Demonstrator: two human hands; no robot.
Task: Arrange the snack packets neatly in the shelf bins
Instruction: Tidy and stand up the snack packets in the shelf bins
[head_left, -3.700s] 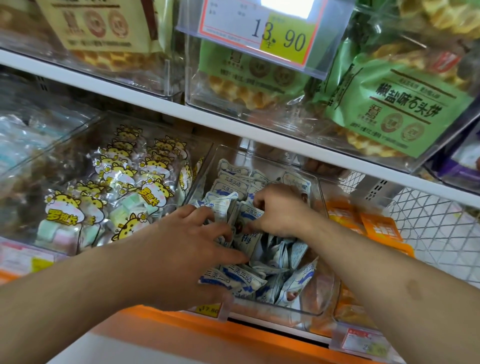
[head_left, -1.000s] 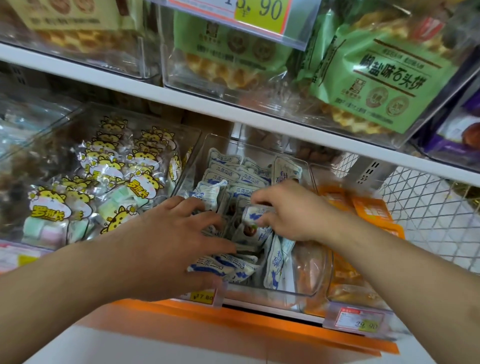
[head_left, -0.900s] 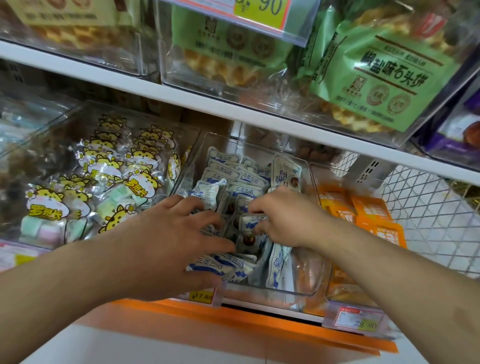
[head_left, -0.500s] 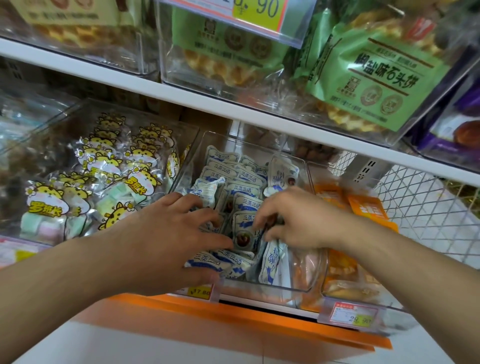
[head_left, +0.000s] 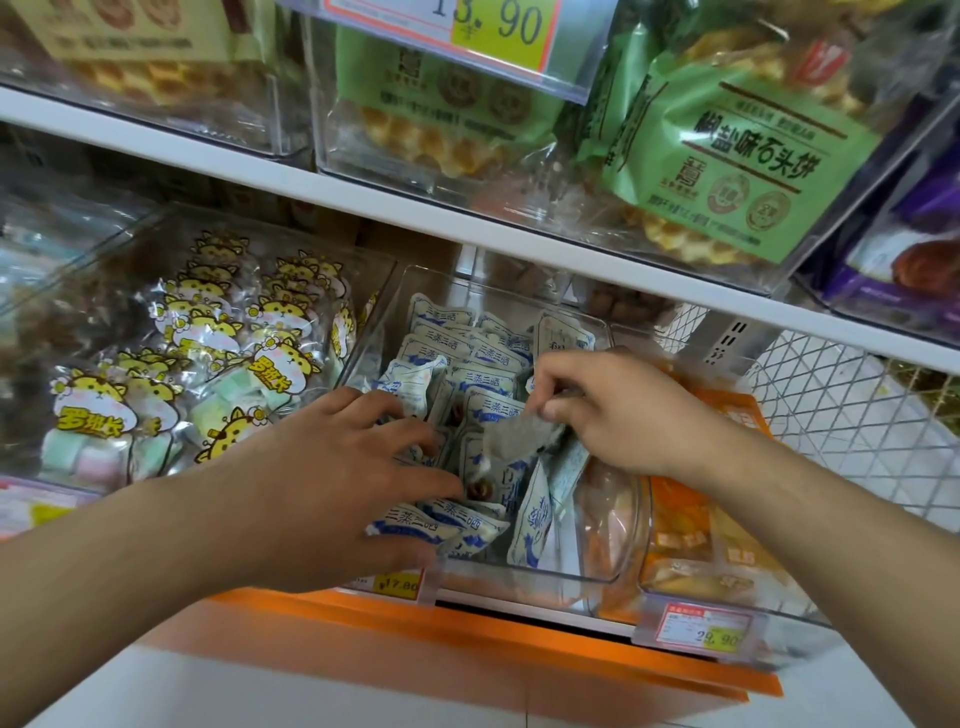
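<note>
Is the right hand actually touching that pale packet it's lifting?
Touching. The head view shows the right hand pinching the top edge of the blurred packet between thumb and fingers, above the clear bin.

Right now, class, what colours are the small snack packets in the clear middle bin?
White with blue print, clearest in the head view.

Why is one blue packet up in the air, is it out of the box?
Partly out. The right hand pinches the blurred packet lifted above the others, over the clear bin.
</note>
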